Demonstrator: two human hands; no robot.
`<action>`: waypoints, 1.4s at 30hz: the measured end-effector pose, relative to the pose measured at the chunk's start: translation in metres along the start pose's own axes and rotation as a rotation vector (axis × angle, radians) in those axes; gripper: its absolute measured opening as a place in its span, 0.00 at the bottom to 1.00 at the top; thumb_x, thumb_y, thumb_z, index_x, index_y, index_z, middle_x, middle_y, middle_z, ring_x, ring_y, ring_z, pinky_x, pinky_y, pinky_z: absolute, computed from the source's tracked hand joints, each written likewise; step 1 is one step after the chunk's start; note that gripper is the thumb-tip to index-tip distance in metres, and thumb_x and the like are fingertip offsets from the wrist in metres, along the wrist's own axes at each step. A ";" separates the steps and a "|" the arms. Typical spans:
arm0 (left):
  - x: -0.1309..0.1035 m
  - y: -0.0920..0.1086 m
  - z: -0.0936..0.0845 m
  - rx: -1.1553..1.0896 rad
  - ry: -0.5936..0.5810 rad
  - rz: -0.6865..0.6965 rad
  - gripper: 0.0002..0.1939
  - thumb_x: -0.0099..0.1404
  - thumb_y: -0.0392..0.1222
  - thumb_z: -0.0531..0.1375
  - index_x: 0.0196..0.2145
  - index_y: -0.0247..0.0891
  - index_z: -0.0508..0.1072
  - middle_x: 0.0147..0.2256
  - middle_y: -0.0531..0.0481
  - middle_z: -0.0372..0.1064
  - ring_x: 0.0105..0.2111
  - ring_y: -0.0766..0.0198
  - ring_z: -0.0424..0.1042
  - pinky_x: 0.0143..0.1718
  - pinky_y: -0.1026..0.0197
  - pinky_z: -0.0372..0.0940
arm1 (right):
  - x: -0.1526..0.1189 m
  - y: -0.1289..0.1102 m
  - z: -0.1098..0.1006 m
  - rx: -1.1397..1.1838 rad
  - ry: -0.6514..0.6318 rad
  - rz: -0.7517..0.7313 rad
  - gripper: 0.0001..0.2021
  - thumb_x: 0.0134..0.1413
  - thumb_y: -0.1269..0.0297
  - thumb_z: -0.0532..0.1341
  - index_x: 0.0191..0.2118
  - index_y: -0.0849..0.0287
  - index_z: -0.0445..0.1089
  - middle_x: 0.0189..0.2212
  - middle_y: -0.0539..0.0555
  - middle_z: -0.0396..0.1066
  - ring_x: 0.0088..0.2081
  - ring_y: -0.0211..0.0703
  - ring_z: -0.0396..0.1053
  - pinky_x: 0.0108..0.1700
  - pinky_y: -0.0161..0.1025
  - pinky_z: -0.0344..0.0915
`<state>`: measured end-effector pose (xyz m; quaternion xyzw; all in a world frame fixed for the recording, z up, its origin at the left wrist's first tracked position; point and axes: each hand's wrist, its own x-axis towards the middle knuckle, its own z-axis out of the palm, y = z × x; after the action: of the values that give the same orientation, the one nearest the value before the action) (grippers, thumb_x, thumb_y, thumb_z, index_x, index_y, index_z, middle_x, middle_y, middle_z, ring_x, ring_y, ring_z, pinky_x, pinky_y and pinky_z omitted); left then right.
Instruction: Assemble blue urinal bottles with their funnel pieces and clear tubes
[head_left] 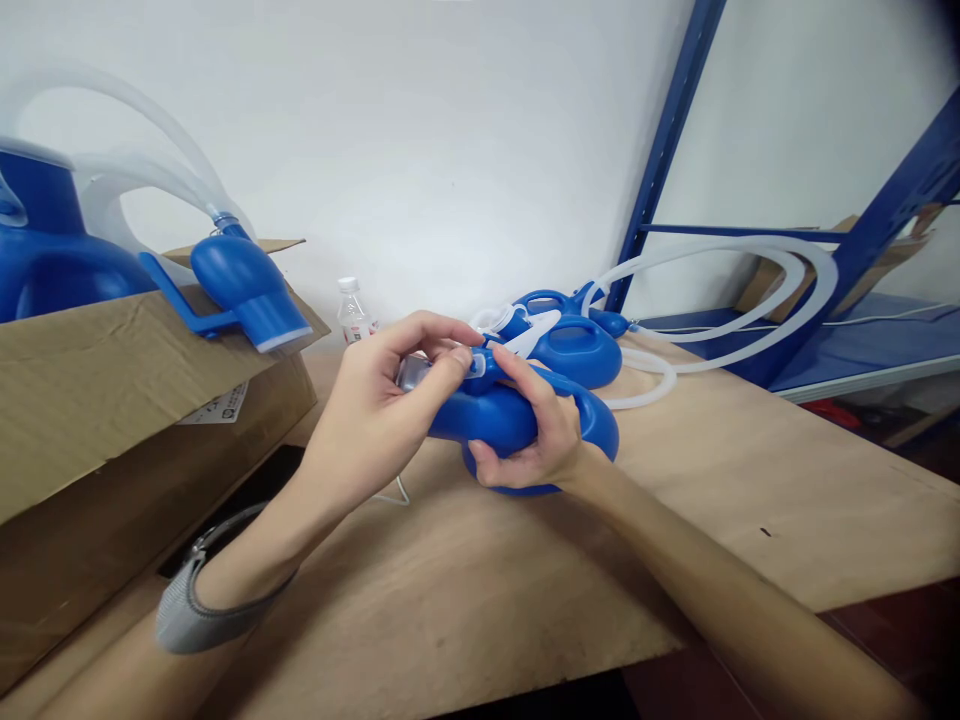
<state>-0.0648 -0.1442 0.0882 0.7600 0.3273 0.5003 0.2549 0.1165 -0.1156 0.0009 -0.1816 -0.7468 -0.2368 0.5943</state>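
Note:
A blue plastic bottle (502, 418) with a loop handle lies tilted above the wooden table, in the middle of the view. My right hand (541, 425) is wrapped round its neck, thumb below and index finger at the top. My left hand (390, 385) pinches a small clear piece (478, 364) at the bottle's blue top fitting. Something greyish and transparent shows behind the left fingers; what it is I cannot make out. Just behind stands another blue bottle (581, 352) with a handle.
On the left, a cardboard box (142, 400) holds blue containers, with a blue spout (244, 285) over its edge. Clear hoses (814, 290) loop at the right before a blue shelf frame (667, 140). A small clear bottle (351, 312) stands near the wall.

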 end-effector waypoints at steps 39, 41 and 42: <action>0.005 -0.006 -0.005 -0.224 -0.047 -0.144 0.13 0.58 0.51 0.75 0.38 0.41 0.86 0.38 0.47 0.83 0.41 0.55 0.80 0.43 0.56 0.74 | -0.002 -0.002 0.006 0.011 0.038 0.061 0.37 0.55 0.63 0.65 0.70 0.57 0.57 0.56 0.59 0.77 0.54 0.54 0.79 0.52 0.49 0.81; 0.004 -0.006 -0.005 -0.204 -0.052 -0.093 0.12 0.60 0.50 0.74 0.38 0.42 0.86 0.38 0.47 0.83 0.41 0.56 0.79 0.44 0.56 0.74 | -0.002 -0.002 0.007 0.011 0.047 0.047 0.37 0.55 0.63 0.65 0.70 0.57 0.57 0.55 0.59 0.77 0.53 0.55 0.79 0.52 0.50 0.81; 0.004 -0.007 -0.004 -0.185 -0.051 -0.059 0.10 0.61 0.48 0.73 0.38 0.42 0.86 0.39 0.48 0.83 0.41 0.57 0.79 0.44 0.56 0.74 | -0.001 -0.001 0.007 0.009 0.053 0.045 0.37 0.54 0.63 0.65 0.70 0.56 0.57 0.55 0.59 0.77 0.53 0.55 0.79 0.52 0.50 0.81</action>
<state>-0.0690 -0.1369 0.0870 0.7358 0.2954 0.5010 0.3469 0.1108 -0.1128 -0.0019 -0.1893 -0.7277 -0.2249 0.6197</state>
